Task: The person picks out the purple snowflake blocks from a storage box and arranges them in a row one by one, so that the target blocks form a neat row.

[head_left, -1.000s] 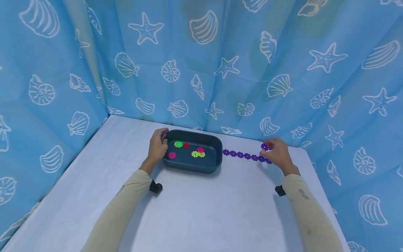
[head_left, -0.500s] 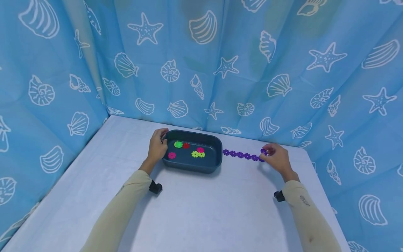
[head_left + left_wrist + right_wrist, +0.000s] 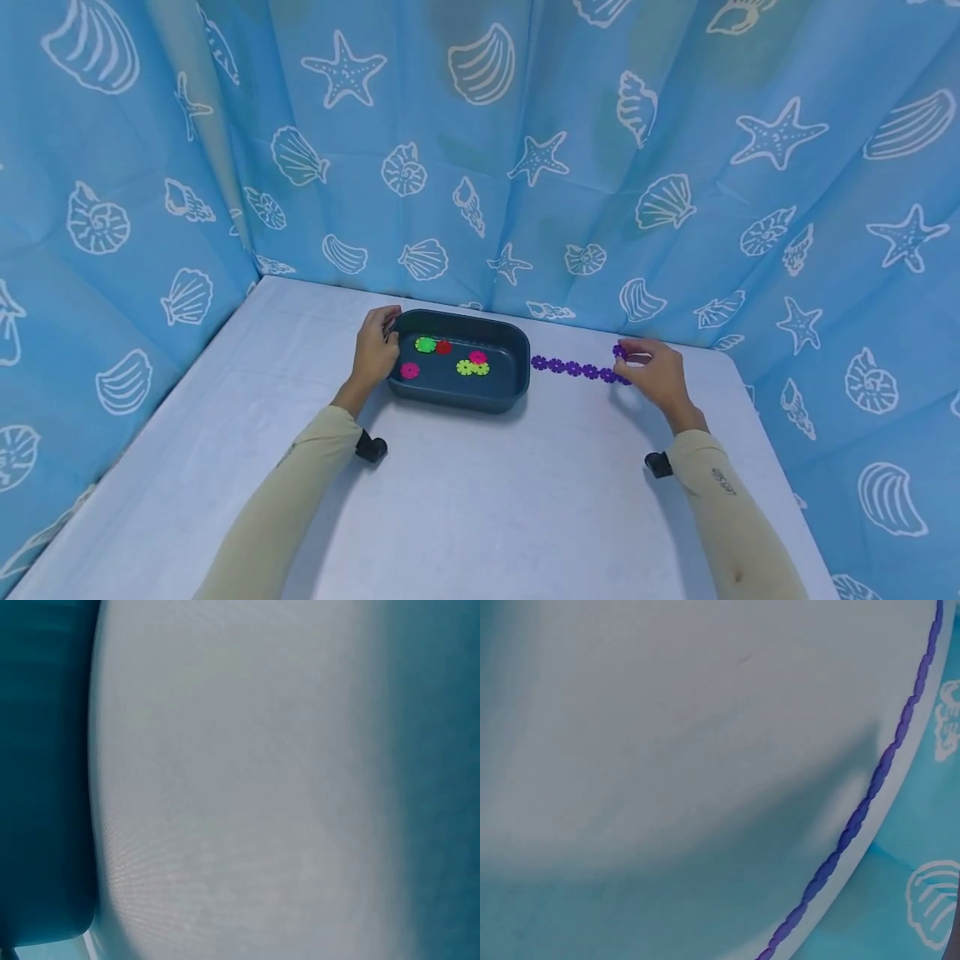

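My left hand [image 3: 375, 354] grips the left end of a dark blue-grey plastic bin [image 3: 450, 398], its fingers at the rim. Flower-shaped interlocking discs lie inside: a green disc [image 3: 425, 344], a red disc [image 3: 444, 347], and several pink and yellow ones. A row of purple flower discs [image 3: 573, 368] stretches from beside the bin to my right hand [image 3: 660, 373], whose fingers hide its right end. Between thumb and forefinger that hand pinches one purple disc [image 3: 618, 351] just above the row. The right wrist view shows the purple row [image 3: 885, 765] edge-on, curving along the table.
A white cloth covers the table [image 3: 480, 492]. Close behind the bin and the row hangs a blue shell-print curtain [image 3: 450, 167], which also closes in both sides. The bin wall [image 3: 45, 765] fills the left edge of the left wrist view.
My right hand has shifted slightly left along the row with the purple disc; the disc dipped toward the row, then rose again. The left hand and bin have stayed put.
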`<state>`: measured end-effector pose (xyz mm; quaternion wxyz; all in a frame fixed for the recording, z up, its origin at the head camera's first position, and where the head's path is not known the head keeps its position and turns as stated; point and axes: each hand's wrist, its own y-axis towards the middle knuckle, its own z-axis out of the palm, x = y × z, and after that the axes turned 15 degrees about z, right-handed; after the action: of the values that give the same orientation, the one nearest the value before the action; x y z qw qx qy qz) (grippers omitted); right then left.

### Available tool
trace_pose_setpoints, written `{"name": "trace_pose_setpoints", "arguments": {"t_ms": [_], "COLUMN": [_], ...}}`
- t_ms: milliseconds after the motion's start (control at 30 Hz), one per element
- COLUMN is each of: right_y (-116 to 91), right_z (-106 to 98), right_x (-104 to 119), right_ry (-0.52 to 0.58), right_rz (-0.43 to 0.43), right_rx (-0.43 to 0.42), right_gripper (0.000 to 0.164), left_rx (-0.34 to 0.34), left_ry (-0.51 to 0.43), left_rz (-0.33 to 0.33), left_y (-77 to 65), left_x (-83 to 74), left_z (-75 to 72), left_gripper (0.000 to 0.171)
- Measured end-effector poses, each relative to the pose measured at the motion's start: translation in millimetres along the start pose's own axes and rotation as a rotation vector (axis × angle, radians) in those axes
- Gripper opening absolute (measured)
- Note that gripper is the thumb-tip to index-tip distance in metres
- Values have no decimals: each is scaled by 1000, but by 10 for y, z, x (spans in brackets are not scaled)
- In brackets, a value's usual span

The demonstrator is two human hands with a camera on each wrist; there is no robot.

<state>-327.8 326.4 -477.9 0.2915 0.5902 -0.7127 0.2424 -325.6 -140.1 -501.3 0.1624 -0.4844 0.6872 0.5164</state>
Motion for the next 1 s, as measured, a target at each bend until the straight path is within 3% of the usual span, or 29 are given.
{"name": "trace_pose_setpoints", "arguments": {"t_ms": [233,567,1000], "right_y": [-29,-70,-85], "right_z": [12,83,84], "right_x": [86,58,60], "right_ry": [64,91,251], "right_rz": [-44,4,79], "right_rx": [-40,9,-3], "right_gripper": [40,40,45], "left_rx": [6,8,12], "left_ry": [13,16,7], "left_rz": [-2,-9,-21], "left_y": [-4,-7,-8], "left_x": [1,18,13], "left_z": [-8,3,3], "left_gripper": [42,42,42]}}
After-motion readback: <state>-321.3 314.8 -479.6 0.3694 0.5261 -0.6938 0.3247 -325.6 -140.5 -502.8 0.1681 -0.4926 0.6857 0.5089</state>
